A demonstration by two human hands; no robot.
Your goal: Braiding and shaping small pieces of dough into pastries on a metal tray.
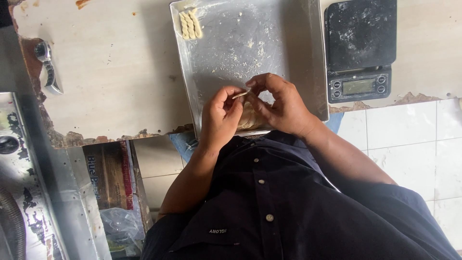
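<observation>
**Two hands pinching a dough strip**

Head view: both the left hand (219,120) and right hand (284,103) are gripping a thin dough strip (240,95) over the floured metal tray (317,62), twisted dough pieces (190,24) lying in its far corner, a black scale (361,48) sitting beside it.

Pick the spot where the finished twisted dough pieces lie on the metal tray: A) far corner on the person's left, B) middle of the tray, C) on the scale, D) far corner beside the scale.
A: the twisted dough pieces sit in the metal tray's far left corner, away from the scale.
</observation>
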